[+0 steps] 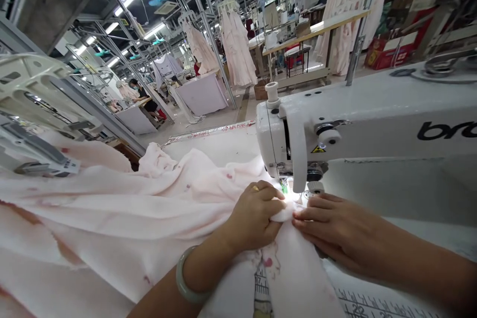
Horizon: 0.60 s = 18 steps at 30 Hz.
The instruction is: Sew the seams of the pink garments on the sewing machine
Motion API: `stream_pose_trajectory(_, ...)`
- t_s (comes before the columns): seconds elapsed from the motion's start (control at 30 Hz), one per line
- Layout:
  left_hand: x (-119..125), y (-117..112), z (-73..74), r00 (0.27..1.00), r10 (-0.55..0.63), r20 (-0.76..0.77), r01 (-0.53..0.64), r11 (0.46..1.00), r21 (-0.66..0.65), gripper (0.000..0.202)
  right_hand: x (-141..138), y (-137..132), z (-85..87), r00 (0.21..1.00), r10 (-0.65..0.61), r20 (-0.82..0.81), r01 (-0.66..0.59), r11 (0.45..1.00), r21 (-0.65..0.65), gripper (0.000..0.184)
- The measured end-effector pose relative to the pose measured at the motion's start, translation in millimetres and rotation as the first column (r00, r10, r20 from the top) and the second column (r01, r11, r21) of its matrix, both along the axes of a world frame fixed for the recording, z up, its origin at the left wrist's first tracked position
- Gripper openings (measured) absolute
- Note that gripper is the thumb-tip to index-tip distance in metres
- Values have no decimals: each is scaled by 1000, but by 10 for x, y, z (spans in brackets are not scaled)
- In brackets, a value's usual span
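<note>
Pale pink fabric (179, 208) with small printed spots spreads over the left of the table and runs under the needle area of a white sewing machine (294, 129). Just left of the presser foot, my left hand (257, 213) is closed with its fingers curled on a fold of this fabric. My right hand (335, 228) pinches the fabric edge on the other side, its fingertips close to the lit needle area. A strip of the fabric hangs down towards me between the hands. The needle itself is lost in the glare.
A plastic hanger frame (33, 84) stands at the left beside the fabric. Printed ruler marks (365, 303) run along the front of the table. Behind are hanging pink garments (236, 44), other worktables (316, 32), a red box (389, 52) and a seated person (139, 92).
</note>
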State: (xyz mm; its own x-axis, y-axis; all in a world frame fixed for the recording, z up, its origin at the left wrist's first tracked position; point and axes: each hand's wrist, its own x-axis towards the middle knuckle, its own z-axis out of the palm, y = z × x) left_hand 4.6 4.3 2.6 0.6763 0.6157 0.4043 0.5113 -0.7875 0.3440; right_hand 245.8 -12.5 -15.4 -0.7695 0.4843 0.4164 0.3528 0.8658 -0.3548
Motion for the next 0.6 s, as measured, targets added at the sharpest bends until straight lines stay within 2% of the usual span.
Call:
stream_pose_trajectory(0.1,-18,13,1,978,-42,-206,50,998,36,11,3,-14,7,999,7,-34,-8,1000,-6,24)
stream_pose_trajectory(0.17,-17,17,1,962,-30,-271,41,999,35,11,6,-17,0,999,2,-46,-2,1000,12,24)
stream_pose_trajectory(0.33,-1,18,5,966,-4,-260,6,1000,5,12,14,-18,8,999,-7,-32,7,1000,-1,26)
stream_pose_trajectory(0.47,-2,23,29,960,-64,-273,54,998,-43,17,32,-12,62,1000,7,-26,-8,999,-34,24)
stream_pose_trajectory(0.6,-13,47,67,959,-97,-267,68,991,-117,18,48,-8,93,1000,10,-18,-10,1000,2,26)
